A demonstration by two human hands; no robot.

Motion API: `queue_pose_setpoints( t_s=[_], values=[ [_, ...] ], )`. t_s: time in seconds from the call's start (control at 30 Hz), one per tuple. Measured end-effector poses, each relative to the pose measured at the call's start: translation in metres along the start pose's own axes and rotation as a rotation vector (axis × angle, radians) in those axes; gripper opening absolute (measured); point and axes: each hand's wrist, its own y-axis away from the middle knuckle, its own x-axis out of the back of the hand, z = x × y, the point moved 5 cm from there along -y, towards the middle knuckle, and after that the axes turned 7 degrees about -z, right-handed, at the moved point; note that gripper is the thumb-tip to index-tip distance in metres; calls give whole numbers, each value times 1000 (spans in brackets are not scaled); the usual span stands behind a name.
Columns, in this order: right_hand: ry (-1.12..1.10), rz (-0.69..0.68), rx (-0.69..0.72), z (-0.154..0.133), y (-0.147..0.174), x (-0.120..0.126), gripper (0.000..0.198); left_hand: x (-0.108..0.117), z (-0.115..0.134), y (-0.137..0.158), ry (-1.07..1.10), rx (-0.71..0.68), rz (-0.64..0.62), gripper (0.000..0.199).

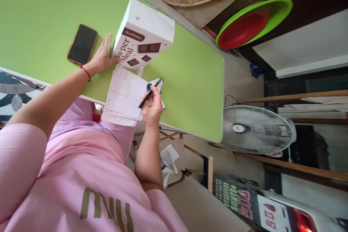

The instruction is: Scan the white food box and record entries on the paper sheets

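A white box with brown "NutriMotion Super Meal" print stands on the green table. My left hand grips its left edge, fingers along the side and thumb near the lower corner. Between the fingers of my right hand is a black pen, slanting over the papers. Handwritten sheets lie in a stack in front of the box, overhanging the table's near edge. Partly hidden behind my right hand is a small white and blue item, whose kind I cannot make out.
A dark phone in a brown case lies left of my left hand. Beyond the table's right end are a standing fan and green and red basins. A chair sits below right, with papers nearby.
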Motion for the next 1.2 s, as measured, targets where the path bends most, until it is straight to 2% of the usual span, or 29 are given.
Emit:
queue_pose_setpoints(
  t_s=[0.03,0.1,0.17,0.23,0.33,0.43,0.57,0.73,1.2],
  values=[
    [-18,60,13,-3,2,1,46,0,5,12,-63,52,-1,100],
    [-69,189,29,-8,3,3,35,1,26,42,-208,87,52,85],
    [-138,251,40,-13,1,1,32,-7,56,73,-293,25,-67,64],
    [-196,203,37,-16,-8,-8,39,-19,83,101,-383,-74,-264,55],
    [-214,55,-29,-14,-27,-27,47,-30,104,124,-503,-134,-414,51],
    [-185,-2,-93,-3,-45,-45,40,-33,106,128,-584,-136,-435,53],
    [-94,50,-97,13,-54,-56,27,-33,105,126,-631,-148,-427,53],
    [-46,96,-107,17,-49,-58,19,-34,103,127,-616,-154,-453,54],
    [61,-25,-10,18,-54,-65,16,-34,103,125,-613,-137,-462,57]
  ],
)
